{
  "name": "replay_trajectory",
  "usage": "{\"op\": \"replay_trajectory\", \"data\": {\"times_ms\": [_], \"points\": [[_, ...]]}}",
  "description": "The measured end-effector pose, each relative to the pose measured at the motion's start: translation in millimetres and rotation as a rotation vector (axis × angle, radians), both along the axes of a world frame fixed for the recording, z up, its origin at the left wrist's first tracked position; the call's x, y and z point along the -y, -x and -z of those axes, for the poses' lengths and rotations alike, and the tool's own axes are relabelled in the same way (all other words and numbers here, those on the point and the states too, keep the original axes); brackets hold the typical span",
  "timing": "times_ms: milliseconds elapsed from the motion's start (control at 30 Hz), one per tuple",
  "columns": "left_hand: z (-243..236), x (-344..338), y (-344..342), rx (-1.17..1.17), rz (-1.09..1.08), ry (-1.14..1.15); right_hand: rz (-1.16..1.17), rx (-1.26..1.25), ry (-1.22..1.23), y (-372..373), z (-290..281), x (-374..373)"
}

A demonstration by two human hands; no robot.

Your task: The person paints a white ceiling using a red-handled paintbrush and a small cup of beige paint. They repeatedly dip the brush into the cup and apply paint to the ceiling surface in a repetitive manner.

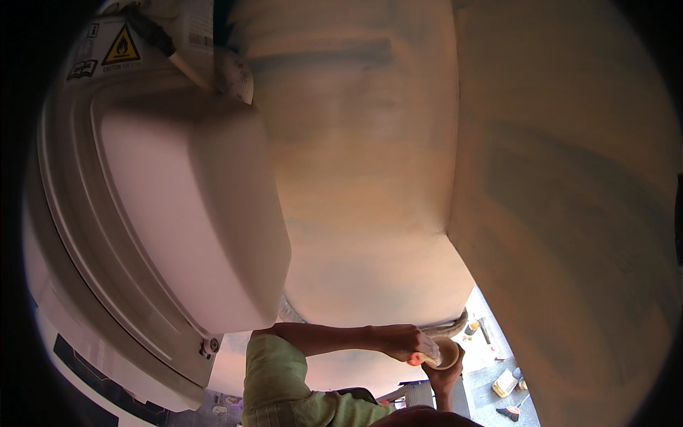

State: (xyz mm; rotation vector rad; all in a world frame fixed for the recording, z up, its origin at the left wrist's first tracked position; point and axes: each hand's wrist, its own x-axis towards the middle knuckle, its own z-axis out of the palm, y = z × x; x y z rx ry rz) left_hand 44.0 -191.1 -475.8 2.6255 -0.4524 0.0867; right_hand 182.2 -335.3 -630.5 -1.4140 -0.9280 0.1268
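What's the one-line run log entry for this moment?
left hand: at bowl | right hand: holding bowl | left side: white appliance | ahead: patchy wall

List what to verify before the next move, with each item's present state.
1. Bowl held in right grip: ok.
2. Left grip at the bowl's opening: ok.
3. Orange patch by left grip identified: cannot tell; too small.
4. Bowl contents: cannot tell.
5. Left arm clear of white wall unit: cannot tell; they meet in this view.
6. Floor free of clutter: not ok; a pale tub sits there.
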Motion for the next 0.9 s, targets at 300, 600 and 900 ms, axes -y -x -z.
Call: {"op": "replay_trajectory", "data": {"times_ms": [300,600,900], "points": [[-7.4,-4.5,-0.9,0.151,0.037,0.078,-0.025,0.018,-0.014,-2.1,-9.4,-5.5],[-63.1,-11.5,22.2,0.23,-0.371,0.298,-0.063,-0.044,0.071,4.7,-30.9,-3.1],[-104.5,-34.1,23.4,0.362,-0.544,0.888,-0.06,0.007,0.051,2.2,-31.1,-5.1]]}}
